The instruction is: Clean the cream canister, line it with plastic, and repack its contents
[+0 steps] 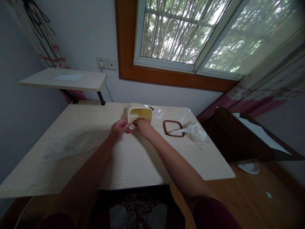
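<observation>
A cream plastic container point(147, 112) lies tipped on the table with its open mouth facing me. My left hand point(118, 129) is closed at its lower left edge, thumb and fingers gripping the rim. Just beside the thumb a small whitish piece point(132, 126) shows; I cannot tell what it is. My right hand point(143, 126) reaches to the mouth of the container, fingers curled and partly hidden inside it. Away to the right lies a brown rounded-square ring point(173, 121), with a crumpled clear plastic bag point(194, 133) against it.
A clear plastic sheet or bag point(78, 141) is spread over the left of the pale wooden table point(140, 171). A raised shelf point(88, 83) stands at the back left, a paper point(68, 77) on it. Behind are a wall socket point(101, 63) and a window; a dark wooden surface point(224, 136) is at right.
</observation>
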Demonstrator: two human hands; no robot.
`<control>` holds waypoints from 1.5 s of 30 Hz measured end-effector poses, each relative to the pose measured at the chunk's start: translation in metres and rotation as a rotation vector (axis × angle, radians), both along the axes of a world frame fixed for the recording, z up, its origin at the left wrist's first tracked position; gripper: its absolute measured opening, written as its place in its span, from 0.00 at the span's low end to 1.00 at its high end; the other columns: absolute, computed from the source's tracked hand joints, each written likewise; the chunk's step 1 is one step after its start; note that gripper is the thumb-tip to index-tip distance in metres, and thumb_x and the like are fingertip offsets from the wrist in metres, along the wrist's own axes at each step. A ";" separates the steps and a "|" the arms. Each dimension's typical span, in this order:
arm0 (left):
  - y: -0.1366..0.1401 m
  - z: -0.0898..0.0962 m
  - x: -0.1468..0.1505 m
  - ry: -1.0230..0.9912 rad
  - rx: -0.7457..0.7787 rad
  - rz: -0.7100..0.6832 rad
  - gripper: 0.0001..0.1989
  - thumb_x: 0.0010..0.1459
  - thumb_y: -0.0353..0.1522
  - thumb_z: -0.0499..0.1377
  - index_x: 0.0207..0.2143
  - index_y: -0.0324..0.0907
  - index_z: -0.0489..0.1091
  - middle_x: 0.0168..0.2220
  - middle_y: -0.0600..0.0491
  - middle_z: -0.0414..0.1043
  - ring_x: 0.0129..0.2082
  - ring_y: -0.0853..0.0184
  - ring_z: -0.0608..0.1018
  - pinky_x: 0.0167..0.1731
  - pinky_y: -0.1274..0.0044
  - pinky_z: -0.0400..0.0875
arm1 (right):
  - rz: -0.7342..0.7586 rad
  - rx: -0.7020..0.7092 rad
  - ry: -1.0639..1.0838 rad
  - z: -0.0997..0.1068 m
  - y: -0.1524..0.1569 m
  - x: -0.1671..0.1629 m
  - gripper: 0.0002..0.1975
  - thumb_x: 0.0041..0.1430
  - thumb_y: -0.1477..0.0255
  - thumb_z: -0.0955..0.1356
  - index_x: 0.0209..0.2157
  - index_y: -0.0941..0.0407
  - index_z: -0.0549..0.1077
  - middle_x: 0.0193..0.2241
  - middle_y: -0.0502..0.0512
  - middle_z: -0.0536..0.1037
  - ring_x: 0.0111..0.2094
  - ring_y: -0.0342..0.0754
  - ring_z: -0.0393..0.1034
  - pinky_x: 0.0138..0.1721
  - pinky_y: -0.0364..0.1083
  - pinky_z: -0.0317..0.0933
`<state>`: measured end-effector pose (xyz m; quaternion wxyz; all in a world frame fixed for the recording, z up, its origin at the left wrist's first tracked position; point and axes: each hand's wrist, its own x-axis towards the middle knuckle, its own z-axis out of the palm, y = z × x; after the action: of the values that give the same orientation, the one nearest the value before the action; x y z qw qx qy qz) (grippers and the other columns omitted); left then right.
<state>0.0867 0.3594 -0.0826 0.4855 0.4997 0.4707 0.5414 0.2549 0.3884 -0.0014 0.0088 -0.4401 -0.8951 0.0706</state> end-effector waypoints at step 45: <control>-0.003 0.009 0.001 0.082 0.008 0.007 0.23 0.52 0.51 0.66 0.30 0.42 0.66 0.21 0.53 0.77 0.20 0.64 0.80 0.24 0.76 0.77 | 0.155 0.091 -0.042 -0.006 -0.033 0.011 0.30 0.61 0.73 0.67 0.62 0.70 0.64 0.61 0.77 0.69 0.60 0.59 0.68 0.60 0.51 0.60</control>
<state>0.0873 0.3562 -0.0732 0.4620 0.5219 0.4897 0.5238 0.2657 0.3555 -0.0078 0.0044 -0.3702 -0.9287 0.0213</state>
